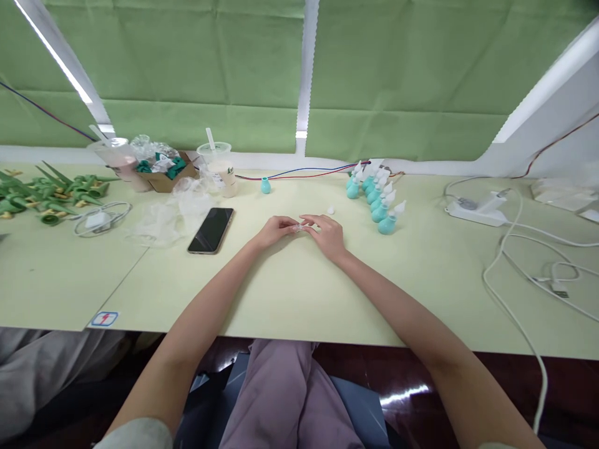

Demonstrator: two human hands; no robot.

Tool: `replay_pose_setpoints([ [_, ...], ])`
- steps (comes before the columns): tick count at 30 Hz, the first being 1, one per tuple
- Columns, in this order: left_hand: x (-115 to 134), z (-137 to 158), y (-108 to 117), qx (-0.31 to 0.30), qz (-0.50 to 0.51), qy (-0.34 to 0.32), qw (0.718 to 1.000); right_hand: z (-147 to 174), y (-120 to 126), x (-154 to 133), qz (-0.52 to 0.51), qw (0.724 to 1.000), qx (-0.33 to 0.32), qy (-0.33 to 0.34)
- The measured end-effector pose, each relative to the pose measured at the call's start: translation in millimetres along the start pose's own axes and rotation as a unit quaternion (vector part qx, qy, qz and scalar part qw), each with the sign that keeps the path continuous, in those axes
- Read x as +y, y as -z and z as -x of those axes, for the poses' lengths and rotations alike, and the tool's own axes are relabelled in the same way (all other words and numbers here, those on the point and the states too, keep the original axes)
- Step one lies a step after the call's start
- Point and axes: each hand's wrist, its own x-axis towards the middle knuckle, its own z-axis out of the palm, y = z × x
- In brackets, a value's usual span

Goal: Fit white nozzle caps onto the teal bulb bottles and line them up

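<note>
A small translucent piece (299,228) is pinched between the fingertips of the left hand (276,230) and the right hand (329,236). The hands are brought together, fingers bent, over a pale yellow-green tabletop (365,299). Farther off, crumpled teal scraps (176,167) are held in an open brown cardboard box (174,183); beside it, a pale drink (223,173) is contained in a clear plastic cup (214,150).

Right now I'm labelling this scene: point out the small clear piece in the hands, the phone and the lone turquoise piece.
Clear piece (299,228): head view, its visible middle.
Phone (211,231): head view, dark screen.
Lone turquoise piece (266,186): head view, rounded body.
</note>
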Motion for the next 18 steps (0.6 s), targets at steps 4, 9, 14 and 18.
replay_pose_setpoints([
  [4, 2, 1, 0, -0.014, 0.073, 0.014, 0.997, -1, 0, 0, 0.002, 1.0, -0.002, -0.004],
  [9, 5, 1, -4, 0.018, 0.085, 0.034, 0.996, -1, 0, -1, -0.018, 1.0, 0.003, -0.008],
  [14, 7, 1, -7, 0.06, 0.088, 0.045, 0.993, -1, 0, -3, -0.041, 0.999, -0.006, -0.015],
  [18, 12, 3, -5, 0.082, 0.069, 0.034, 0.994, -4, 4, -5, -0.074, 0.996, -0.005, -0.038],
])
